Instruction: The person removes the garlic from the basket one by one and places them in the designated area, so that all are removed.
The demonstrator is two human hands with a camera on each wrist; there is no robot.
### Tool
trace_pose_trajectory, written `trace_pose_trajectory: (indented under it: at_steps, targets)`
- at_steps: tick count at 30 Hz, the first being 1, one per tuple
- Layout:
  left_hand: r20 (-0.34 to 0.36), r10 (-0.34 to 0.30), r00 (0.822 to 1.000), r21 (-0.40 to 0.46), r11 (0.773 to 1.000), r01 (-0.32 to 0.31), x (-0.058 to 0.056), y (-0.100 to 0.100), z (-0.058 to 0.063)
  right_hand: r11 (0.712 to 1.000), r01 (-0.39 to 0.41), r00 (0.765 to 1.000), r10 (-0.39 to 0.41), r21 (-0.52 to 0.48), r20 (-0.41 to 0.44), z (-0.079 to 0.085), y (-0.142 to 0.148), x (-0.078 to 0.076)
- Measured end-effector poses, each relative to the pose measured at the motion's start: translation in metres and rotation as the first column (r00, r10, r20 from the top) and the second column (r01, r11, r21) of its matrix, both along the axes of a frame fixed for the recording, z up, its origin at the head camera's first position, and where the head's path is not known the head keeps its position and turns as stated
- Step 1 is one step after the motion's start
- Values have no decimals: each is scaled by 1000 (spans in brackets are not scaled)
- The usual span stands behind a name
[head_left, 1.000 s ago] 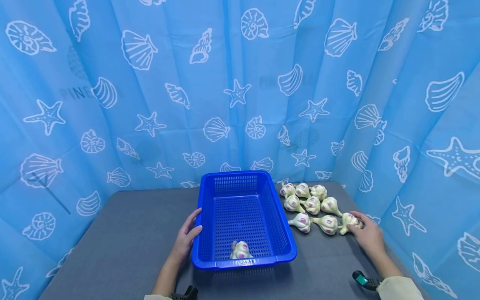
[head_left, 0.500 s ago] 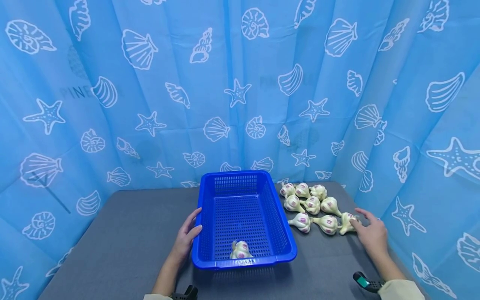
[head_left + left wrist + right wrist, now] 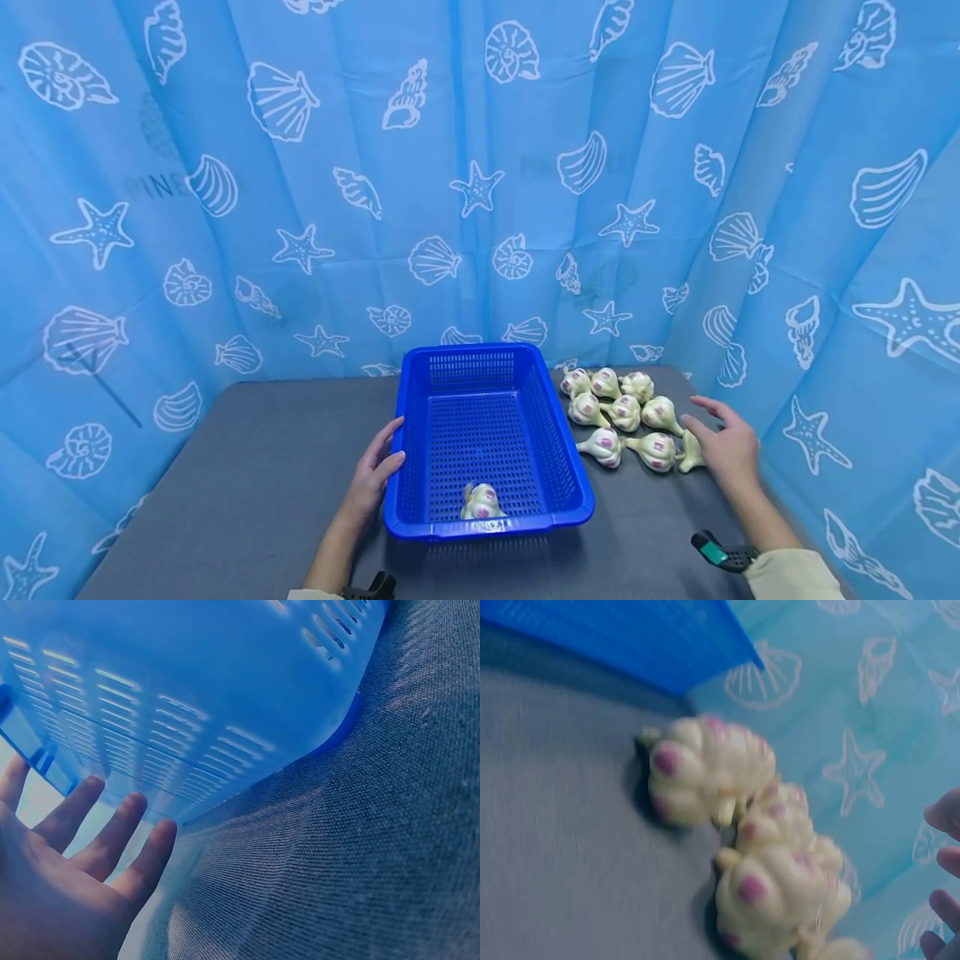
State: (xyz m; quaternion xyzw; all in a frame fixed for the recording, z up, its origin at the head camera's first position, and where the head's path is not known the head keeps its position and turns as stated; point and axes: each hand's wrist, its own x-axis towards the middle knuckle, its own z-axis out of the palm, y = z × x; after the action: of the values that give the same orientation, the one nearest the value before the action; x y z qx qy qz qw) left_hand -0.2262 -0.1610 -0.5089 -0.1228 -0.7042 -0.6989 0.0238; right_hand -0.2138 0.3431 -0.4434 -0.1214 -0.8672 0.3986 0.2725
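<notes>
A blue plastic basket (image 3: 480, 433) with slotted walls stands mid-table, one garlic bulb (image 3: 482, 502) lying at its near end. My left hand (image 3: 369, 477) rests against the basket's left side, thumb at the rim; in the left wrist view its fingers (image 3: 124, 825) are spread along the outer wall. To the right of the basket, several garlic bulbs (image 3: 655, 451) lie in rows. My right hand (image 3: 729, 446) hovers by the right end of the near row, fingers extended and holding nothing, partly hiding the end bulb (image 3: 691, 452). The right wrist view shows garlic (image 3: 709, 771) away from its fingertips.
A grey cloth-covered table (image 3: 270, 467) extends left of the basket. A blue shell-print curtain (image 3: 465, 208) closes off the back and both sides, close to the garlic at the right. Dark bands (image 3: 723, 552) sit on both wrists.
My right hand has let go of the end garlic bulb and shifted slightly up and left, now covering part of it. That bulb stays on the table. My left hand keeps its place at the basket.
</notes>
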Motion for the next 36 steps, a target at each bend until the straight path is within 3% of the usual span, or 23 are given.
trace_pose_trajectory:
  at_steps: [12,18,25,36]
  targets:
    - [6,5,1000,2,1000,-5,1,0,0,987,-148,988,146,-55,-40,23,-46,-8]
    - [-11,-2,1000,-7,1000,2,2,-1,1,968,-246,966,242,-39,-93,26,-64,-17]
    - [2,0,1000,-10,1000,0,2,-2,4,946,-310,950,304,-94,-67,36,-89,-26]
    - [20,4,1000,0,1000,-4,0,0,2,871,-431,898,440,-234,-15,48,-122,-42]
